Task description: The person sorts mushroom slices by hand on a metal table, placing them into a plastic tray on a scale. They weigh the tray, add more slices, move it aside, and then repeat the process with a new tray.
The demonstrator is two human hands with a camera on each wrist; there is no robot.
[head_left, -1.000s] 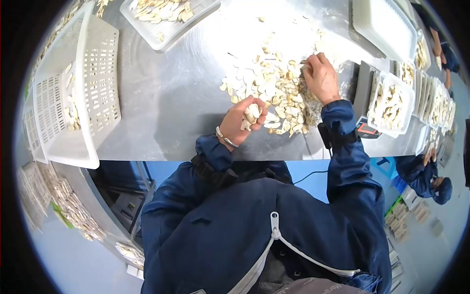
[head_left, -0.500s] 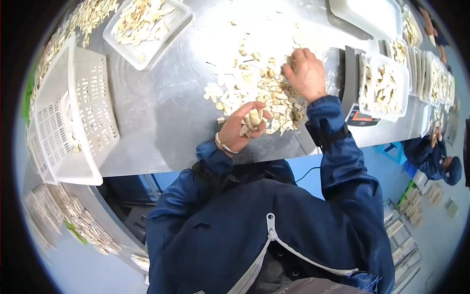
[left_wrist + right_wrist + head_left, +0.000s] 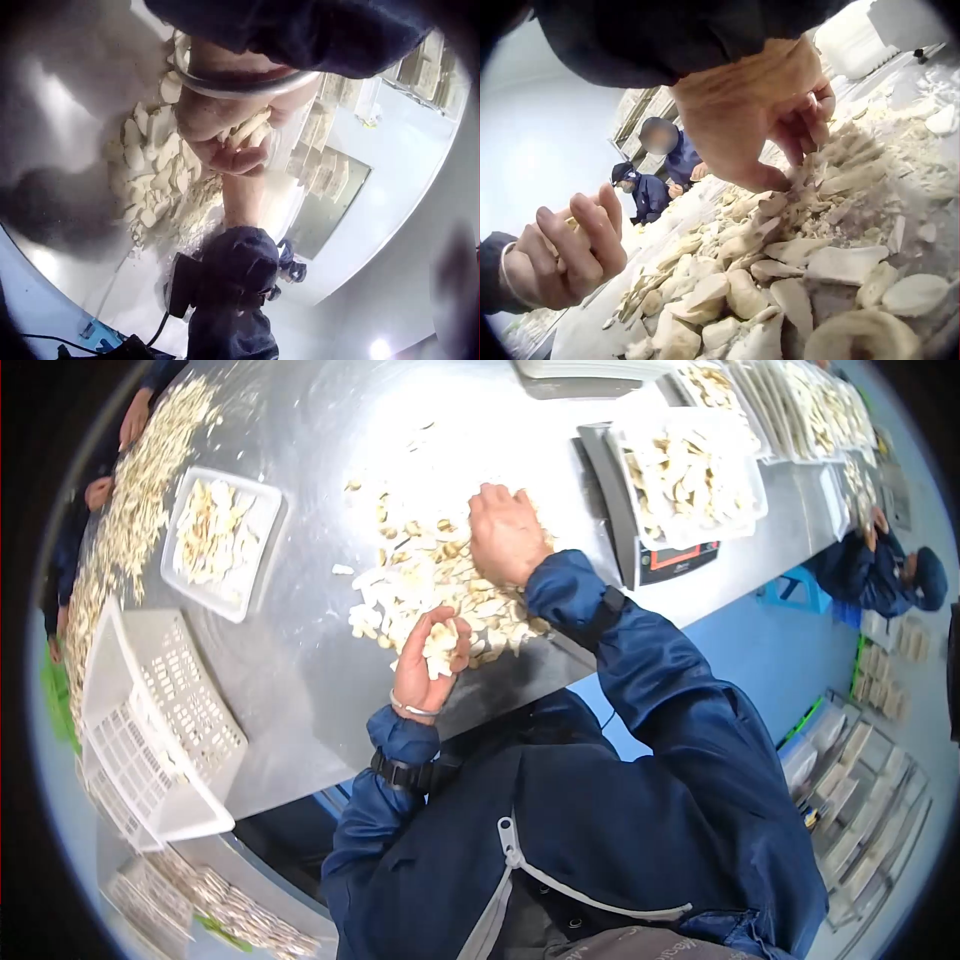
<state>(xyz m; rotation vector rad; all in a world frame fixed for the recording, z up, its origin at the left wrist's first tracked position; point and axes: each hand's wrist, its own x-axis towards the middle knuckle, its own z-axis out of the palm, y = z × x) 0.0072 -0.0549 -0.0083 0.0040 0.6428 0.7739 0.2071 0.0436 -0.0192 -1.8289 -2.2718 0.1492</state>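
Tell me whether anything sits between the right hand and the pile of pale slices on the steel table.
Nothing visible does. The right hand already rests on the pile of slices, its fingertips among the pieces. The left hand holds its own handful beside it, clear of that reach.

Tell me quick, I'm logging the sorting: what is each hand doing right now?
Left hand: curled, holding a handful of pale slices.
Right hand: fingers bent down into the slice pile, picking at pieces; a firm grip cannot be told.

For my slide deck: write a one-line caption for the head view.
Left hand grips a handful of pale slices while the right hand picks through the pile on a steel table.
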